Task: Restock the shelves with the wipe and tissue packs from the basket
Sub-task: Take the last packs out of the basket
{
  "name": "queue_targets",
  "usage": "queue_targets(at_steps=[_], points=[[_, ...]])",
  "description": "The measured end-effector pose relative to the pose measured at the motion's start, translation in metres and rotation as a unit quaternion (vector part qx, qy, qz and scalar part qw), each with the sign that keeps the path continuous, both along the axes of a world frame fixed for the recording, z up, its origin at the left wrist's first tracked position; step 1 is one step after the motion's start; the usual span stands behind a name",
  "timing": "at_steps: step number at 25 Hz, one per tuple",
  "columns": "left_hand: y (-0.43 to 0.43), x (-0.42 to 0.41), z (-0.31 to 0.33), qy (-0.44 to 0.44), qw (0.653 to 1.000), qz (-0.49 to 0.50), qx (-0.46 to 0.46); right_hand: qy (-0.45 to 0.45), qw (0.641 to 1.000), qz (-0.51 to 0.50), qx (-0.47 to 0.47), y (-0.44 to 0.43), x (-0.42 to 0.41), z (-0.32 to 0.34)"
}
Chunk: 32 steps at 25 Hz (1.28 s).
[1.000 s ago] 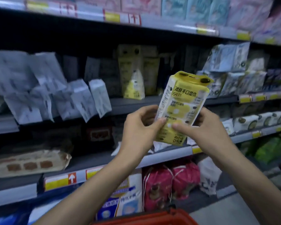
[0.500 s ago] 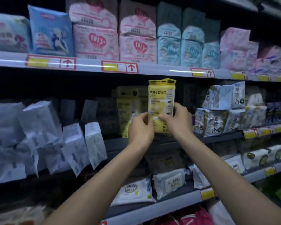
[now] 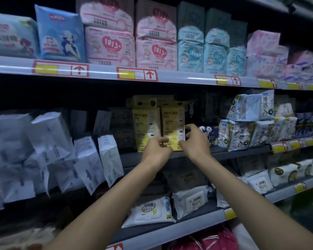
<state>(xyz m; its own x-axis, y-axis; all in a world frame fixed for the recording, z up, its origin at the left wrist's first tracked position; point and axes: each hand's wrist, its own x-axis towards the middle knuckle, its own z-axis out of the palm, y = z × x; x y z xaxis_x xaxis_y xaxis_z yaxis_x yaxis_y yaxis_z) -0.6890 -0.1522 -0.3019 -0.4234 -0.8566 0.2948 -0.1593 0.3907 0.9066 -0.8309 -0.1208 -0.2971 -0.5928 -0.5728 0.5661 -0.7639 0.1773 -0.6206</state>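
A yellow wipe pack (image 3: 173, 121) stands upright on the middle shelf (image 3: 242, 152), right beside a matching yellow pack (image 3: 145, 123). My left hand (image 3: 156, 147) pinches its lower left corner with curled fingers. My right hand (image 3: 196, 140) curls its fingers round the pack's lower right edge. Both arms reach up from the bottom of the view. The basket is out of sight.
White packs (image 3: 49, 145) lean along the left of the same shelf; pale green-white packs (image 3: 242, 130) are stacked at the right. Pink and blue packs (image 3: 155, 38) fill the shelf above. White lidded wipe packs (image 3: 150, 212) lie on the shelf below.
The yellow pack went from mid-air in front of the shelves onto the middle shelf beside its twin. Both hands slid down to its lower corners, and my view rose.
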Motion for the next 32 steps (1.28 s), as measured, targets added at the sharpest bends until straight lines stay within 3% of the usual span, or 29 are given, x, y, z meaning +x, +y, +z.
queue_targets(at_steps=[4,7,14,19,26,32], points=[[0.014,0.023,-0.001,-0.034,0.998,-0.032,-0.032,0.037,0.998,0.018,0.044,0.032,0.01,0.01],[0.026,0.046,-0.002,-0.098,0.987,-0.028,-0.122,0.064,0.995,0.032,0.065,0.062,0.02,0.015],[0.048,0.085,-0.016,-0.298,0.898,-0.014,-0.323,0.162,0.952,0.016,0.26,0.125,0.034,0.011],[0.068,0.107,-0.044,-0.374,0.836,0.002,-0.401,0.158,0.928,0.055,0.333,0.168,0.047,-0.014],[0.105,0.137,-0.136,-0.353,0.832,-0.06,-0.423,0.133,0.901,0.12,0.395,0.22,0.07,-0.103],[0.117,0.173,-0.268,-0.364,0.818,-0.15,-0.418,0.104,0.828,0.195,0.515,0.225,0.087,-0.24]])
